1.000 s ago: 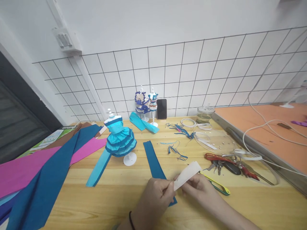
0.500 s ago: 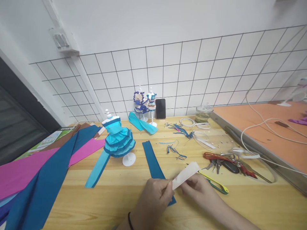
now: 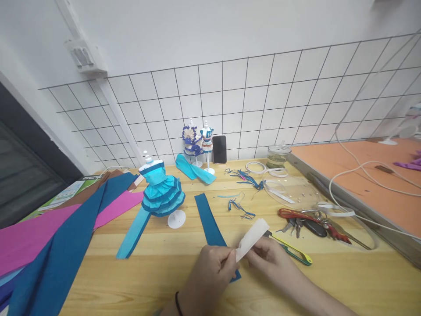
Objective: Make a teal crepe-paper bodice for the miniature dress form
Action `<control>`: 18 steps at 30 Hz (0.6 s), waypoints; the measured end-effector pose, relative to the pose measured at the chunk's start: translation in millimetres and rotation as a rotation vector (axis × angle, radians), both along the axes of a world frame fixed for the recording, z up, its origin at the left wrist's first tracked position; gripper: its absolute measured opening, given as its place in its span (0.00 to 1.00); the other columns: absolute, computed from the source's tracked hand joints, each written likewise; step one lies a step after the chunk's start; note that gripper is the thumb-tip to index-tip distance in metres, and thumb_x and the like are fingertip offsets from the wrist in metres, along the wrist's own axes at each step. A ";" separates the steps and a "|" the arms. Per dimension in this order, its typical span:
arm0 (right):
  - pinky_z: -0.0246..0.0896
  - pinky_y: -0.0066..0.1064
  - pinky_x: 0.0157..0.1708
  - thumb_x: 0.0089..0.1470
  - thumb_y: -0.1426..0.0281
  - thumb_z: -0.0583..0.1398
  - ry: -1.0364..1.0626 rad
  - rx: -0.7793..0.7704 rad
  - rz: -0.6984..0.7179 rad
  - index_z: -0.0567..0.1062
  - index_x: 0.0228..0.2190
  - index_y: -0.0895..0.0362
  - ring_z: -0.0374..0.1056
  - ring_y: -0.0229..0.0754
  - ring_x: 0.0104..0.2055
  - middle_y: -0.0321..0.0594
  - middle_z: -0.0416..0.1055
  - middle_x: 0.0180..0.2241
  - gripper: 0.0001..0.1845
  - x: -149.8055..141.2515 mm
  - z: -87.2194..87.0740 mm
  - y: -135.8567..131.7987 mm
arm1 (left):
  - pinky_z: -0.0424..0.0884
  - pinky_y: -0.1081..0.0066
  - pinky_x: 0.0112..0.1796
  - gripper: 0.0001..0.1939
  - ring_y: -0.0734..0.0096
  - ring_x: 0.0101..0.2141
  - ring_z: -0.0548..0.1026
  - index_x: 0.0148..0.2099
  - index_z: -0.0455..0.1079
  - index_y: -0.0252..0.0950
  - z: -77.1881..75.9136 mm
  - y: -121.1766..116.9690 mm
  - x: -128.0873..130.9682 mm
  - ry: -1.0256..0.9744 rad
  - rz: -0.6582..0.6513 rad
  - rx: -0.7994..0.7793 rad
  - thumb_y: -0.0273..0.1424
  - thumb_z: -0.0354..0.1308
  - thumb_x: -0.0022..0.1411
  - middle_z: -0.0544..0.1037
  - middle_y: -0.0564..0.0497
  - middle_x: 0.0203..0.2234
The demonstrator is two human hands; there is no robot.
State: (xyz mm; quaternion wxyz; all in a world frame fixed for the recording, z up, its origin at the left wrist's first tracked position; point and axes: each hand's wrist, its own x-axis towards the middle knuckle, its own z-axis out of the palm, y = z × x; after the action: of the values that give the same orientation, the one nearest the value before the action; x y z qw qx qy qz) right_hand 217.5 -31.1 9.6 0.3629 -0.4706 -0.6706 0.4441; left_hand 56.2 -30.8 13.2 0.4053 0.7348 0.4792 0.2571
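- White strip is being held aslant above the near part of the wooden table, between both hands.
- Its lower end is being pinched by the closed thumb and forefinger of the left hand.
- Its right side is being met by the bent fingers of the right hand; whether it is being gripped there cannot be told, the fingertips being partly hidden.
- Dark teal strip, lying flat, is being partly covered by the left hand.
- Yellow-and-green snips are being partly screened by the right hand.
- Beyond the snips, keys are being seen beside a red cord.
- Farther left, a turquoise ruffled dress is being supported on a miniature mannequin.
- At the back, a smartphone is being propped upright.
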 end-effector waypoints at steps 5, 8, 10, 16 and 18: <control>0.54 0.26 0.24 0.52 0.67 0.53 0.010 -0.006 0.019 0.71 0.20 0.58 0.60 0.38 0.22 0.35 0.66 0.18 0.14 0.0 0.6 -0.6 | 0.62 0.77 0.22 0.22 0.75 0.19 0.69 0.23 0.71 0.32 -0.9 0.5 -0.8 -0.008 0.001 0.000 0.33 0.41 0.62 0.72 0.51 0.16; 0.53 0.26 0.23 0.52 0.68 0.53 0.066 -0.029 0.027 0.70 0.20 0.59 0.58 0.37 0.23 0.34 0.65 0.19 0.13 -1.1 6.4 -1.3 | 0.62 0.78 0.22 0.22 0.75 0.19 0.70 0.24 0.71 0.32 -2.9 0.7 -1.0 -0.031 0.013 -0.030 0.34 0.42 0.62 0.73 0.51 0.17; 0.52 0.26 0.24 0.51 0.67 0.55 0.106 -0.051 0.038 0.70 0.20 0.59 0.57 0.36 0.23 0.34 0.65 0.19 0.12 -1.7 10.6 -1.8 | 0.62 0.78 0.22 0.22 0.75 0.20 0.70 0.25 0.72 0.31 -5.0 0.8 -1.2 -0.053 0.027 -0.055 0.34 0.41 0.62 0.74 0.50 0.17; 0.51 0.27 0.24 0.49 0.63 0.57 0.152 -0.103 0.037 0.70 0.22 0.59 0.56 0.37 0.24 0.34 0.63 0.19 0.12 -1.5 9.3 -1.4 | 0.63 0.77 0.23 0.22 0.74 0.20 0.71 0.24 0.72 0.32 -5.8 0.2 -1.3 -0.036 0.019 -0.046 0.34 0.42 0.62 0.74 0.50 0.18; 0.51 0.27 0.25 0.49 0.63 0.57 0.149 -0.116 0.018 0.70 0.21 0.60 0.56 0.37 0.23 0.35 0.63 0.19 0.13 -1.6 6.1 -0.9 | 0.63 0.77 0.24 0.22 0.74 0.21 0.71 0.24 0.72 0.32 -4.6 0.0 -0.8 -0.036 0.004 -0.050 0.34 0.42 0.62 0.74 0.50 0.18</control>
State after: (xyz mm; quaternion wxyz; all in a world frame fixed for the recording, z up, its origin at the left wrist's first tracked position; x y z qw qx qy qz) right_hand 215.9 -31.9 15.7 0.3799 -0.4506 -0.6191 0.5190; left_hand 55.4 -30.8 8.7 0.4315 0.7188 0.4796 0.2592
